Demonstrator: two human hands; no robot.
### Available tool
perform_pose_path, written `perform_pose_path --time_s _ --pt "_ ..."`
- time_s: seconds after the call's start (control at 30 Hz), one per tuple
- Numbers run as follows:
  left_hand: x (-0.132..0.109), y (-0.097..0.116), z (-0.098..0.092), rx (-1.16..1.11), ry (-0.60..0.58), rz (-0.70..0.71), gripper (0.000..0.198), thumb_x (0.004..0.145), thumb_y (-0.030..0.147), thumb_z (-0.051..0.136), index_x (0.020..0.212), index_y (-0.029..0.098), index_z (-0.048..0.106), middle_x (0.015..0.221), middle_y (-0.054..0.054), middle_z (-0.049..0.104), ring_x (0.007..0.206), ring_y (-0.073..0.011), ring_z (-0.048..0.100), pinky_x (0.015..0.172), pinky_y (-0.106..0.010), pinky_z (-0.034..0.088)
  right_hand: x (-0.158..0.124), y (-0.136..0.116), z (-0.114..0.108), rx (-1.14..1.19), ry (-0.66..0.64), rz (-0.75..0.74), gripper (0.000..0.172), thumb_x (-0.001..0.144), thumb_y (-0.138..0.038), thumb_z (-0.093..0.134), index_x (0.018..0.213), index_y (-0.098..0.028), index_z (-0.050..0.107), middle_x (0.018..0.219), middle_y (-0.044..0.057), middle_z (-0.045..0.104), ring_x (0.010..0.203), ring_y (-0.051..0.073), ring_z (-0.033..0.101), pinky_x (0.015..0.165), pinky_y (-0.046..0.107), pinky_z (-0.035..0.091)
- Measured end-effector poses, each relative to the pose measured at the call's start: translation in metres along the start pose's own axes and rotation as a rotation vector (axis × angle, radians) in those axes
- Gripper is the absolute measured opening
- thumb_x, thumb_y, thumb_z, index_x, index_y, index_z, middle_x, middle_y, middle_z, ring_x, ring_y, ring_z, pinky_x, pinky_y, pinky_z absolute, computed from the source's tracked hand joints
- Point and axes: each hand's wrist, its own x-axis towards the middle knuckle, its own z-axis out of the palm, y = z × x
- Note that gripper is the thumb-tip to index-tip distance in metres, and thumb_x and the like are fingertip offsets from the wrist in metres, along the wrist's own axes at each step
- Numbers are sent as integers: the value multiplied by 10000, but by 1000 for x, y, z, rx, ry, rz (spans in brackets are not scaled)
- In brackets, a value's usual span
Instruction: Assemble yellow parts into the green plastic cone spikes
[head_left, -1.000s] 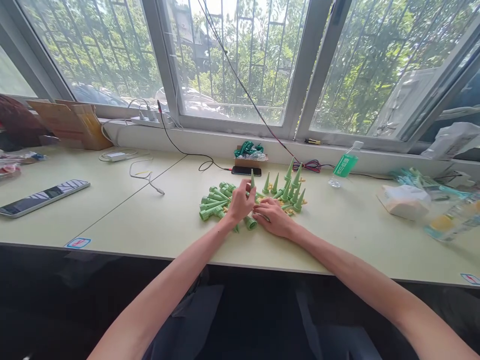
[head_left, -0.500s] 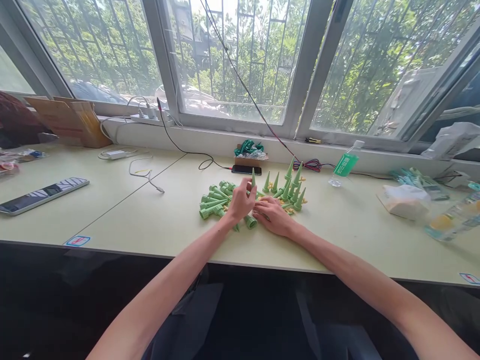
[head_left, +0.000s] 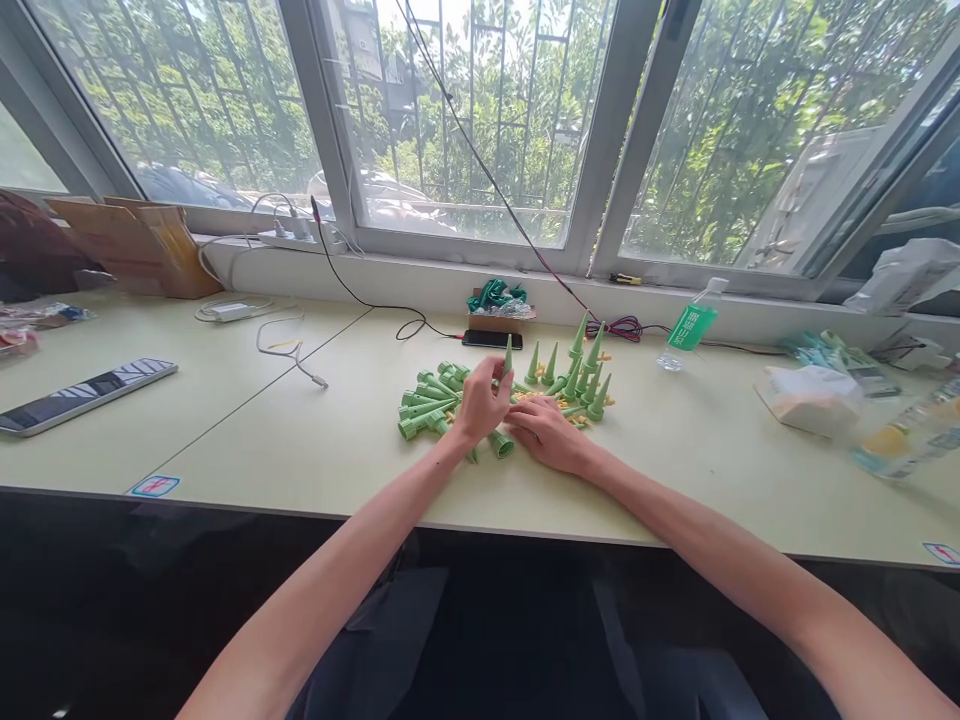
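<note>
My left hand (head_left: 482, 402) is closed round a green plastic spike (head_left: 509, 352), held upright with its tip above the fingers. Close against it, my right hand (head_left: 545, 430) lies low over the table, fingers bent toward the left hand's lower edge. What its fingertips pinch, if anything, is hidden. Left of the hands, several hollow green spikes (head_left: 424, 408) lie in a pile, and one with its open end (head_left: 502, 445) toward me rests beneath them. Several more green spikes (head_left: 596, 390) stand on their bases to the right, among small yellow pieces (head_left: 574, 418).
A black phone (head_left: 493, 339) lies behind the spikes, before a small cardboard box (head_left: 501, 322). A green-labelled bottle (head_left: 686, 330) and a tissue pack (head_left: 810, 400) are to the right. White cables (head_left: 296, 362) and a tablet-like device (head_left: 86, 397) lie on the left side of the table (head_left: 315, 450).
Both hands stay nearly in place, with the left still holding the spike upright. The right fingers have shifted very slightly. The camera view has moved a little.
</note>
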Motion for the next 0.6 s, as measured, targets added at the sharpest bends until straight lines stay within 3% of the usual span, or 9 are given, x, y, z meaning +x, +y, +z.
perform_pose_path --time_s 0.6 --pt "-1 5 -1 19 -46 -6 95 897 279 541 937 192 538 744 -14 641 658 -135 607 590 -237 475 -1 8 5 -12 1 -95 285 986 -159 381 1112 -212 631 931 80 639 901 213 540 885 394 403"
